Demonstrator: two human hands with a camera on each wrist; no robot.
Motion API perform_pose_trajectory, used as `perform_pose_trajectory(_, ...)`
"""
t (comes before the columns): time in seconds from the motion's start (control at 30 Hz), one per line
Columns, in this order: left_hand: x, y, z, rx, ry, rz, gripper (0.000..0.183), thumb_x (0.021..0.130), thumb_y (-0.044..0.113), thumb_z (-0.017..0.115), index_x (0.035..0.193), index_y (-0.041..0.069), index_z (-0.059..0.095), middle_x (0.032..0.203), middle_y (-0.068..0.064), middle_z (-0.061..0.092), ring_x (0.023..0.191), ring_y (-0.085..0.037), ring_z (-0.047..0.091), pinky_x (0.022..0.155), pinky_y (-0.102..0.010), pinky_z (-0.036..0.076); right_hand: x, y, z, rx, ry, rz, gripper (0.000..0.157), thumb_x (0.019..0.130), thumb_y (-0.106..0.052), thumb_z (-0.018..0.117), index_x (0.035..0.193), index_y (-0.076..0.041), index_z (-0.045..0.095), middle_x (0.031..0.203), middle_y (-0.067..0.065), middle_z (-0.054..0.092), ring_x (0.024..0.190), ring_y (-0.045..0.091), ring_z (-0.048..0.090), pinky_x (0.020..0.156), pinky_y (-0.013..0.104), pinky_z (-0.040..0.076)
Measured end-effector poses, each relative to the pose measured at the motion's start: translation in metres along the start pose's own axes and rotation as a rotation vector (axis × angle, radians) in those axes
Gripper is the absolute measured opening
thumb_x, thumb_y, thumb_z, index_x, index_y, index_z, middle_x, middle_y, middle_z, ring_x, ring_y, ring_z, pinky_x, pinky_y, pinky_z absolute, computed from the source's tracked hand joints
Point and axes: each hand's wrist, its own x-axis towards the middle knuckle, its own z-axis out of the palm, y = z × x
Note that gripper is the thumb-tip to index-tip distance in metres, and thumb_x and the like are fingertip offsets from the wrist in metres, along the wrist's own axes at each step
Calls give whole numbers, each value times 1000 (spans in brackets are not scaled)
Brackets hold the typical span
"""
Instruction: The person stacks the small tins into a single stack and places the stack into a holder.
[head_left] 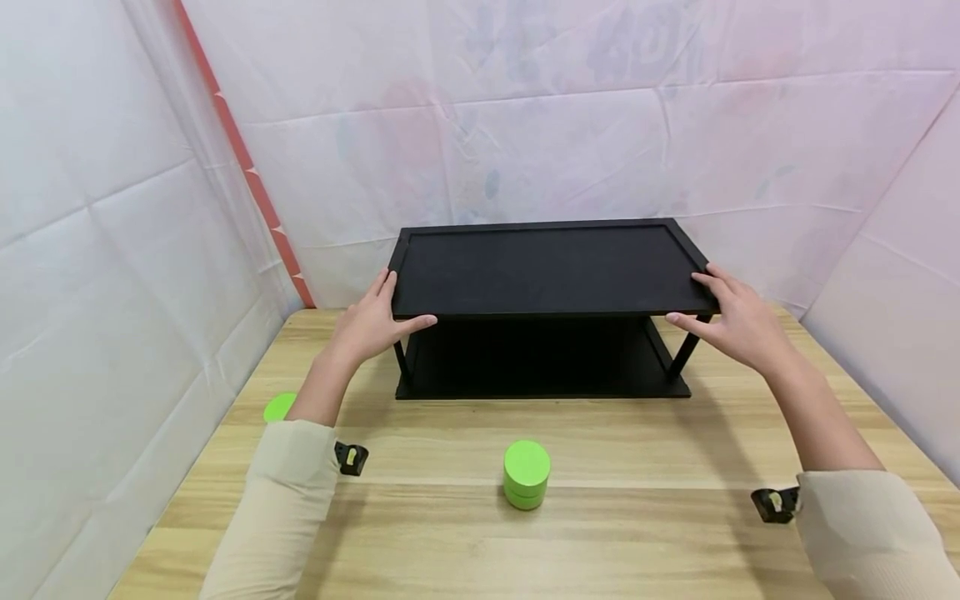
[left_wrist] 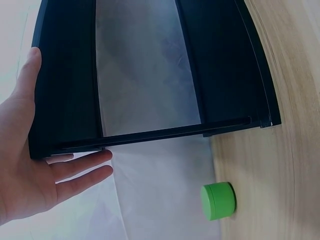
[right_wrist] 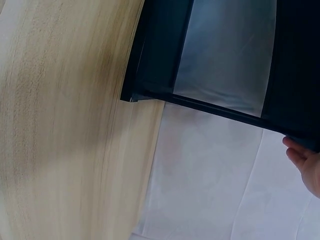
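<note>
A black two-level shelf (head_left: 551,271) stands on the wooden table, its flat upper board held up by thin posts over a lower board. At its left end is my left hand (head_left: 369,325); the fingers lie straight along the side edge and the thumb points along the front edge. My left fingers (left_wrist: 82,165) stretch past the end post in the left wrist view. On the opposite end rests my right hand (head_left: 738,317), fingertips on the upper board's edge and thumb at the front corner. Only part of that hand shows in the right wrist view, its fingertips touching the corner.
A green round container (head_left: 527,475) stands on the table (head_left: 600,533) in front of the shelf. Another green round thing (head_left: 280,406) sits to the left, partly behind my left forearm. White sheeting (head_left: 555,150) hangs behind and along both sides.
</note>
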Motion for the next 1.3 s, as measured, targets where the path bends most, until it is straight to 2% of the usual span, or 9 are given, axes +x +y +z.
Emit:
perform_pose_trajectory(0.27,1,3,0,-20,-8,-3,117,66,84,42,148,8,5,152,-9,0,128,-38,29,99,-55,27,-4,0,0,-3,3,5,77,82,-45,65,133,7,39,143,28,23,124,51,22,93,65,21)
perform_pose_trajectory(0.5,4,5,-1,45,9,-6,119,64,87,37,148,8,7,152,-10,4,124,-39,34,89,-54,37,-4,0,-4,-83,20,-35,76,84,-47,61,131,8,40,141,29,24,131,43,13,103,58,12)
perform_pose_trajectory(0.7,-1,8,1,113,76,24,111,72,82,38,146,1,17,149,-17,16,129,-38,27,101,-53,25,-7,-5,-7,-97,39,-92,66,88,-42,59,127,9,46,136,28,34,130,41,20,104,55,13)
perform_pose_trajectory(0.87,-14,15,4,153,184,80,88,83,65,48,141,0,32,145,-17,27,130,-34,26,104,-50,21,-16,-20,-9,-36,154,-212,48,86,-30,65,118,5,57,128,22,48,127,36,32,103,51,21)
perform_pose_trajectory(0.97,-24,18,10,138,327,186,75,85,52,58,135,-1,42,140,-17,36,127,-33,32,103,-48,25,-24,-33,-6,25,233,-326,39,81,-19,70,113,2,62,119,18,56,120,36,41,102,44,27)
perform_pose_trajectory(1.07,-34,21,18,105,515,383,65,81,38,70,128,-3,50,132,-18,45,122,-32,39,101,-44,31,-32,-47,-1,80,265,-424,36,78,-14,72,111,-1,63,114,14,60,114,34,47,101,33,30)
perform_pose_trajectory(1.13,-39,23,23,71,610,524,62,77,31,75,123,-4,53,127,-18,50,118,-30,44,99,-41,34,-38,-56,4,112,265,-475,36,78,-13,73,111,-3,64,112,11,61,110,30,49,99,25,31)
perform_pose_trajectory(1.2,-44,26,29,11,629,634,58,75,26,77,121,-3,55,124,-17,52,115,-29,47,97,-39,37,-42,-65,10,152,250,-524,38,75,-11,75,111,-4,64,110,8,62,107,27,51,97,19,31)
perform_pose_trajectory(1.3,-54,32,38,-124,510,722,55,76,25,76,121,0,56,123,-13,54,114,-26,49,95,-37,39,-48,-77,21,227,184,-558,43,72,-5,76,112,-7,64,110,4,62,103,21,53,93,15,33)
